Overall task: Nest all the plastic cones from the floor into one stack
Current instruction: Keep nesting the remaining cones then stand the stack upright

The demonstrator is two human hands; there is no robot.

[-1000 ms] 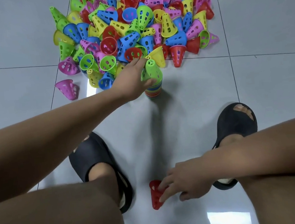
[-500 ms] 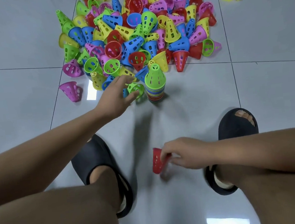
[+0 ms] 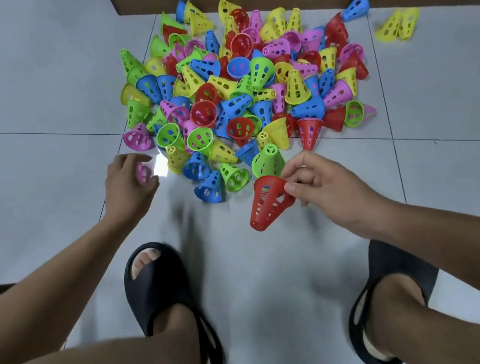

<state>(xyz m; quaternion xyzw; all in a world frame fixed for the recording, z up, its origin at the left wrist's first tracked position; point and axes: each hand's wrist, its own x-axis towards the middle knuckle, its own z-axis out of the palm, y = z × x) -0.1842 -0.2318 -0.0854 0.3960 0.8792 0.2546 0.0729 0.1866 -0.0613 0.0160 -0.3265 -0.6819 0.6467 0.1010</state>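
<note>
Floor tiles point(image 3: 42, 84) carry the loose cone pile point(image 3: 240, 86) at far centre, with the green-topped stack point(image 3: 268, 162) at its near edge. Right hand point(image 3: 323, 190) pinches a red cone point(image 3: 268, 202) just this side of the stack, mouth toward it and tip pointing near. The cone has been lifted from down by the feet. Left hand point(image 3: 129, 188) has swung left over a pink cone point(image 3: 143, 173); whether its fingers point(image 3: 124, 160) grip it, I cannot tell.

- No writing, label, brand, number or sign can be read anywhere in the view.
</note>
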